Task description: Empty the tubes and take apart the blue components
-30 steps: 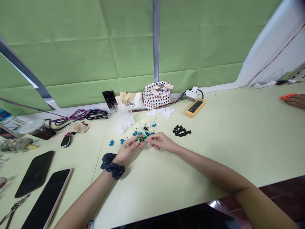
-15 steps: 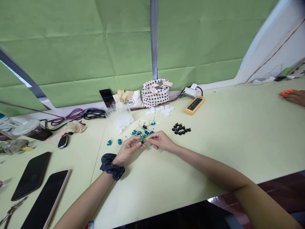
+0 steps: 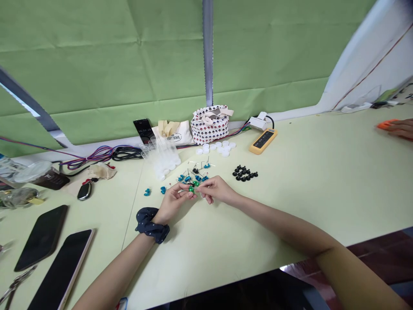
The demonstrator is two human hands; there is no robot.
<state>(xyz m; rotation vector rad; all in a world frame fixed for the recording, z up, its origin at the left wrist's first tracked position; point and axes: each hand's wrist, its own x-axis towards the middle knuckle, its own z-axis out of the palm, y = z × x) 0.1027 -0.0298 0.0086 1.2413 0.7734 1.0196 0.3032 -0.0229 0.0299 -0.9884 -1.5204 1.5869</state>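
And we're live at the pale green table (image 3: 290,206), both bare hands working right over a loose heap of blue, teal and green wire-legged components (image 3: 193,177)! The left hand (image 3: 172,200), a navy dotted fabric scrunchie (image 3: 150,224) at its wrist, is pinched closed around a shiny green wire-legged component (image 3: 191,188) at the front edge of the heap. The right hand (image 3: 217,190) comes in from the other side, its fingertips (image 3: 201,186) nearly closed, right up beside that green piece, but whether they have hold of it or of a thin wire, I can't tell from here. Fingertip work on this one piece is what's in hand, and it's calling for a steady pinch from both sides. Just behind the heap sit round white plastic caps (image 3: 216,148), and to its right, a cluster of small black plastic pieces (image 3: 243,173). To its left lie two small teal pieces (image 3: 163,190) and a bunch of clear plastic tubes (image 3: 160,157), while well off to the right, a co-worker's hand (image 3: 402,129) rests on an orange object (image 3: 385,124)
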